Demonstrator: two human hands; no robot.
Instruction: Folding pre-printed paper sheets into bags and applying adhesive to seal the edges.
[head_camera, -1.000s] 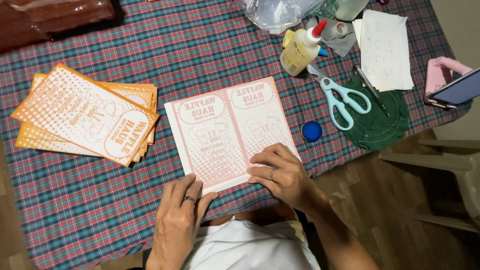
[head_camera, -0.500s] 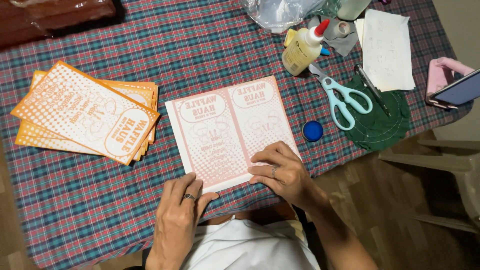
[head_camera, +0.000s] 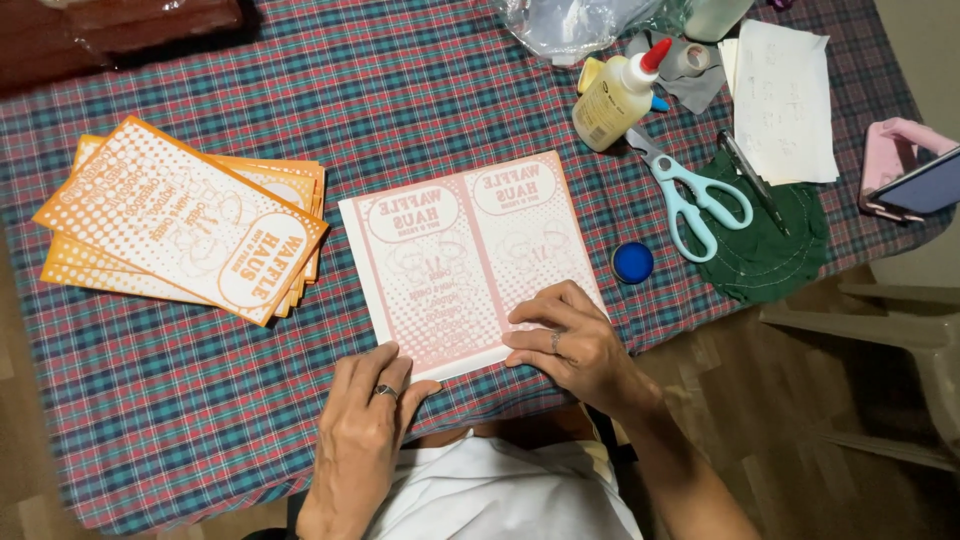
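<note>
While both hands press flat on it, a pink printed sheet (head_camera: 470, 260) lies near the middle of the table's near edge, on a plaid tablecloth (head_camera: 400, 110) of red, green and blue. The head camera looks straight down. The left hand (head_camera: 365, 425), wearing a ring, rests palm down with its fingers straight and close together, fingertips touching the sheet's near left corner; it grips nothing. The right hand (head_camera: 570, 345), also ringed, lies on the sheet's near right corner with fingers slightly bent and spread, pressing rather than holding.

Toward the table's left edge sits a fanned stack of orange printed cards (head_camera: 185, 225), well apart from the pink sheet. Just beside the sheet's right edge lies a small blue round cap (head_camera: 632, 262). Toward the far right corner stand a glue bottle (head_camera: 618, 98) with a red tip, pale blue scissors (head_camera: 695, 195), a dark green cloth circle (head_camera: 775, 245) with a pen (head_camera: 752, 180) across it, and white paper (head_camera: 785, 100). A phone on a pink stand (head_camera: 915, 180) sits at the right edge.
</note>
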